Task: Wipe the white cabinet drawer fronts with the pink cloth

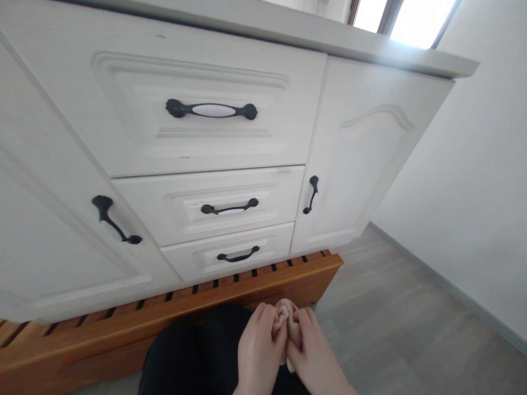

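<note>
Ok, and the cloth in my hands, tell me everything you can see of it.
The cloth is pale, beige to pinkish, with a reddish patch near its top; it looks like soft fabric. It is bunched into folds, gripped between the left hand and the right hand, in front of the wooden frame. A lower end shows beneath the fingers. Its full shape is hidden.

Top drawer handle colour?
The handle is black with a white oval centre; shows best in the head view.

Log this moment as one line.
left hand: holds cloth | right hand: holds cloth | cloth: bunched between both hands | white drawers: shut | cabinet doors: shut
</note>
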Demonstrator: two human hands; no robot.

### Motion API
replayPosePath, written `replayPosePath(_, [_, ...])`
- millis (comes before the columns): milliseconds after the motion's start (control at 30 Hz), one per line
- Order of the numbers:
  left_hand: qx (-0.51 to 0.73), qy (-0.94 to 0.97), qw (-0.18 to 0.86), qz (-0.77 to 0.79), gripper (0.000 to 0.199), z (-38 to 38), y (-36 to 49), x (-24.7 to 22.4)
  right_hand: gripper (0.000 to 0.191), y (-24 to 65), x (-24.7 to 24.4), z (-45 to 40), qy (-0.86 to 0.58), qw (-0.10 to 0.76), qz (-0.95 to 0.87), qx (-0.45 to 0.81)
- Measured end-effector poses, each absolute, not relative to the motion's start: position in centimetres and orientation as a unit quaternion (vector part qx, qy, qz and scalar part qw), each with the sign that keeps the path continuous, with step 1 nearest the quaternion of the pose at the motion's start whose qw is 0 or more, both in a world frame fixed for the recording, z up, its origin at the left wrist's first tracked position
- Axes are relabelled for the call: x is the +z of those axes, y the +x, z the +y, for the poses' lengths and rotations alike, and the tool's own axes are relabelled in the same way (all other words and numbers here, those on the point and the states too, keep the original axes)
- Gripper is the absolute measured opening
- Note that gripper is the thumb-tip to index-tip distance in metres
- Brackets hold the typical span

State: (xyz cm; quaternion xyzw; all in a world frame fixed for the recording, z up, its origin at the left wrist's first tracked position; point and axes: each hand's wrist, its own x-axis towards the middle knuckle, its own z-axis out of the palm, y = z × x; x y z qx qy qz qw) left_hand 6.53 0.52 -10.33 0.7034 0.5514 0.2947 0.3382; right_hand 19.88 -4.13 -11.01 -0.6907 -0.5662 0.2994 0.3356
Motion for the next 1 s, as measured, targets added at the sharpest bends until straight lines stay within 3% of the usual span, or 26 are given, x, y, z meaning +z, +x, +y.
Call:
replayPosePath(167, [0.275,0.725,0.301,0.555,0.021,0.1,7.1,-10.1,0.028,20.2,-12.2,-4.8,-0.636,0.441,-0.510,0.376])
replayPosePath(300, [0.323,0.710,0.360,0.512,0.018,-1.2,8.2,-9.3,0.031,20.9,-12.4,-4.9,-0.641,0.490,-0.482,0.341])
replayPosePath(400, [0.337,0.683,0.415,0.498,0.012,-1.8,8.6,-8.8,0.040,20.5,-12.3,-5.4,-0.656,0.474,-0.529,0.257])
replayPosePath(600, [0.322,0.615,0.521,0.497,0.025,-0.9,8.0,-9.0,0.075,18.5,-14.0,-6.7,-0.656,0.437,-0.602,0.126])
replayPosePath(867, [0.425,0.456,0.625,0.469,0.053,0.4,6.8,-10.2,0.083,19.8,-16.8,-5.7,-0.602,0.397,-0.690,0.060])
replayPosePath(1000, [0.437,0.289,0.718,0.458,0.062,0.4,6.9,-11.7,0.089,20.1,-19.3,-5.3,-0.668,0.387,-0.635,0.005])
